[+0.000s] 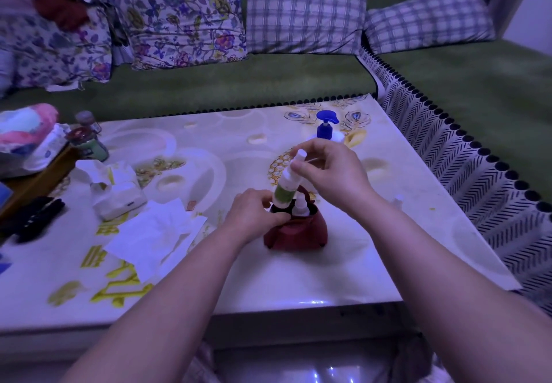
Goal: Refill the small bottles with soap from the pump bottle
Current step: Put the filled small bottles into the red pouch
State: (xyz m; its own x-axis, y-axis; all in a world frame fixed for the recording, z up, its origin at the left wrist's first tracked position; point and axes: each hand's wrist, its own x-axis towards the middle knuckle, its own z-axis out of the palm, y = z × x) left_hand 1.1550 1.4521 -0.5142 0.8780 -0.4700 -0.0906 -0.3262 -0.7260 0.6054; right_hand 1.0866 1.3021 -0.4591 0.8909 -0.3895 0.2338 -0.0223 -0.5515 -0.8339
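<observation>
Head | right hand pinches bottle | left hand grips pouch | pump bottle half-hidden

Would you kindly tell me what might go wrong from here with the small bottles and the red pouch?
The right hand pinches the tilted small white green-labelled bottle only near its top; it may slip onto the second small white bottle in the dark red fabric pouch. The soft pouch, gripped at its rim by the left hand, could topple. The blue-topped white pump bottle stands just behind the right hand and could be knocked.
</observation>
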